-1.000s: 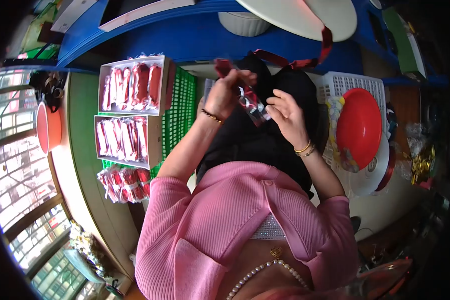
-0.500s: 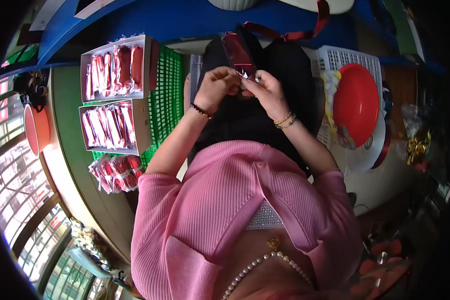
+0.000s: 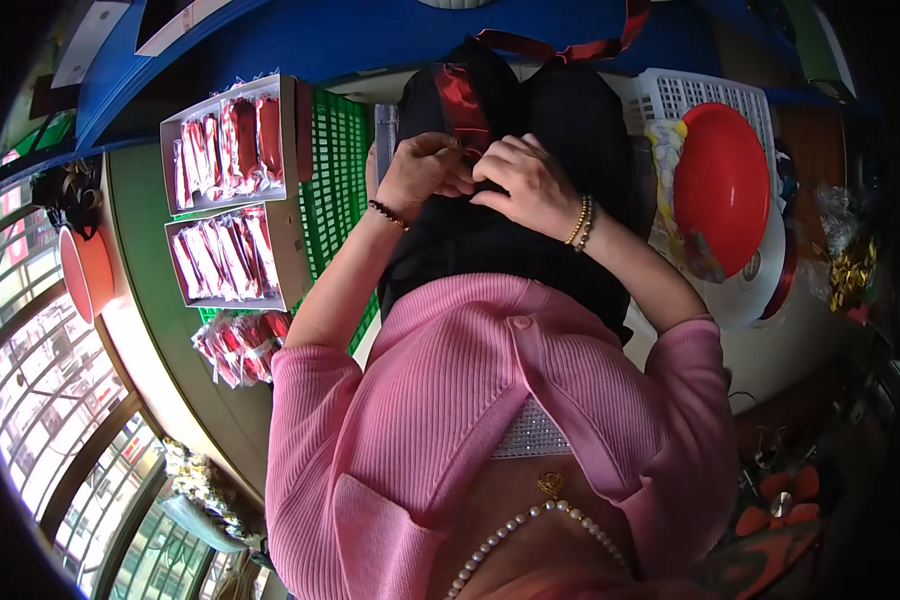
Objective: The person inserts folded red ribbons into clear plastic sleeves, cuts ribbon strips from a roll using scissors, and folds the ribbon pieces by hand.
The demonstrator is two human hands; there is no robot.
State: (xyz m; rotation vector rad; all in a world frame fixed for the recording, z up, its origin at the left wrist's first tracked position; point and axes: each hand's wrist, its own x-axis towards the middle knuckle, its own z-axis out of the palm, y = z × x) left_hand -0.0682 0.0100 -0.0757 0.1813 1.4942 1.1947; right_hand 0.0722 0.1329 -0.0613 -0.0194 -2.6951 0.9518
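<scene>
A dark red packet in clear plastic lies over my dark-clad lap, its near end between my two hands. My left hand pinches the near end from the left, with a beaded bracelet at the wrist. From the right, my right hand closes on the same end, its fingers curled over it and hiding part of the plastic. The hands are almost touching. Beyond the packet a red ribbon trails along the far edge of my lap.
At left, two boxes of red packets rest by a green basket; a bundle of packets is nearer. At right are a red bowl, a white basket and a white reel.
Both hands have come together at the packet's near end, and the packet now points away from me. Lately my right hand has turned further over it. The camera view has shifted.
</scene>
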